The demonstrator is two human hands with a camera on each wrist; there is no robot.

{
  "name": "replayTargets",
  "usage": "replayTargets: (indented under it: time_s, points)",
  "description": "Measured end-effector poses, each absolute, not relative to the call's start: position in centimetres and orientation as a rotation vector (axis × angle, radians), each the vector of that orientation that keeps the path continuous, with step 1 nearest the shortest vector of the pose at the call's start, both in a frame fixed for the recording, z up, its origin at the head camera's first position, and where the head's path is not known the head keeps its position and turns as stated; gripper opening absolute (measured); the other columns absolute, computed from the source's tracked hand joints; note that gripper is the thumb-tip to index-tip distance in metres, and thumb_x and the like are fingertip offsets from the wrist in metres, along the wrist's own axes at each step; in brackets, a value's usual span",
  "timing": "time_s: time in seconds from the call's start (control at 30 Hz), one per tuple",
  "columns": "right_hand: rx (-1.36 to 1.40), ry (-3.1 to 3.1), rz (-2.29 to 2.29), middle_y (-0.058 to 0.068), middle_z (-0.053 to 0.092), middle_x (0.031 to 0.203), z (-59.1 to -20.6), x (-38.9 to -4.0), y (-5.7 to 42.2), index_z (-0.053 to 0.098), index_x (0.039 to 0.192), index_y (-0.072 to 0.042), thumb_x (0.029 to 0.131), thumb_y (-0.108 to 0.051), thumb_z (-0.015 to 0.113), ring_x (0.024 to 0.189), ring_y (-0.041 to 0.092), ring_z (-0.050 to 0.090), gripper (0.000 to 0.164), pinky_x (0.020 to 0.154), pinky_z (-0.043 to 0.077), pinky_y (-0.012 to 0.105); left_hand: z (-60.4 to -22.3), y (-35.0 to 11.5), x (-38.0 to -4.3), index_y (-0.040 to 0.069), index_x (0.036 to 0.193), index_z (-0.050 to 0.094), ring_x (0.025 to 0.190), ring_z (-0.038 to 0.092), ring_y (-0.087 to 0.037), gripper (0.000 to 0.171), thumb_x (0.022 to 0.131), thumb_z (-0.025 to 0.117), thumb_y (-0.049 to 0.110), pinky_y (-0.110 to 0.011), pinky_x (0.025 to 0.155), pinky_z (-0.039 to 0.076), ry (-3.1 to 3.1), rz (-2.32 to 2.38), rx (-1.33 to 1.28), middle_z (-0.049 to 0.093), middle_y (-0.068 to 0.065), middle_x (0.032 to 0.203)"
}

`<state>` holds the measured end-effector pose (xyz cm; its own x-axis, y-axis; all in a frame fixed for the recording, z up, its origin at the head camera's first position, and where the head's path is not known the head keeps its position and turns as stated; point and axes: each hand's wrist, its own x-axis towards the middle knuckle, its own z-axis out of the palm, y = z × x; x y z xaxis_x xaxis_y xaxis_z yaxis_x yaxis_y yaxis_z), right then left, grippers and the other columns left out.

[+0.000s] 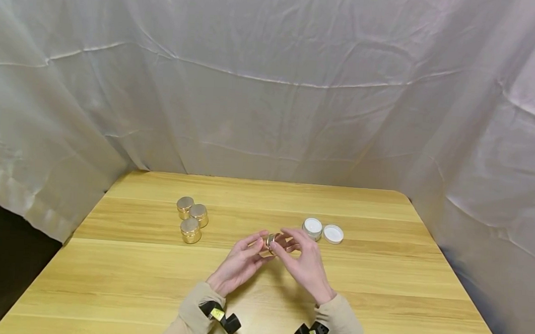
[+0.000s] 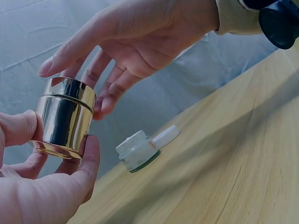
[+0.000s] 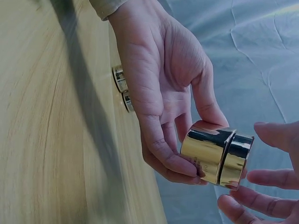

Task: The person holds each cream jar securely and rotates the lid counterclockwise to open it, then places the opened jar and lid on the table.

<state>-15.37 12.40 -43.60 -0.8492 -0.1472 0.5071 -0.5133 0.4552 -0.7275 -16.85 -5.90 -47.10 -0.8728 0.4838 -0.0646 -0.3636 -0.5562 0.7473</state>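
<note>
My left hand (image 1: 239,265) holds a shiny gold jar (image 2: 61,120) low around its body, thumb on one side and fingers on the other. A thin dark seam separates the jar's body from its gold lid (image 3: 237,161). Around the lid end is my right hand (image 1: 308,266), its thumb and fingers spread loosely. The right wrist view shows a small gap between that thumb and the lid, with the fingertips close to the lid's edge. The jar is held above the table, tilted toward the right hand.
Three gold jars (image 1: 190,230) with lids on stand grouped at the left of the wooden table (image 1: 130,281). Behind my right hand is a pale glass jar (image 2: 140,156) with a white top, and a white round lid (image 1: 333,234) beside it. Grey curtains (image 1: 270,111) surround the table.
</note>
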Motion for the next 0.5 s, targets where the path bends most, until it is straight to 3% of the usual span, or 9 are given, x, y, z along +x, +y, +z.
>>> replayTargets:
  time_s: [0.23, 0.5]
  points:
    - [0.539, -2.333, 1.354, 0.014, 0.075, 0.098, -43.55, -15.4, 12.36, 0.07, 0.113, 0.002, 0.085, -0.013, 0.08, 0.075, 0.016, 0.071, 0.034, 0.067, 0.062, 0.024, -47.16, -5.83, -16.91, -0.007, 0.152, 0.018, 0.11, 0.064, -0.01, 0.058, 0.106, 0.047, 0.011, -0.028, 0.108, 0.052, 1.103, 2.407, 0.213, 0.061, -0.001, 0.12]
    - [0.631, -2.339, 1.307, 0.015, 0.073, 0.105, -43.73, -15.43, 12.55, 0.068, 0.117, 0.002, 0.08, -0.004, 0.081, 0.089, 0.029, 0.071, 0.04, 0.08, 0.064, 0.035, -47.25, -5.8, -17.03, -0.008, 0.152, 0.018, 0.11, 0.063, -0.011, 0.057, 0.105, 0.046, 0.009, -0.026, 0.108, 0.052, 1.086, 2.408, 0.195, 0.056, -0.003, 0.123]
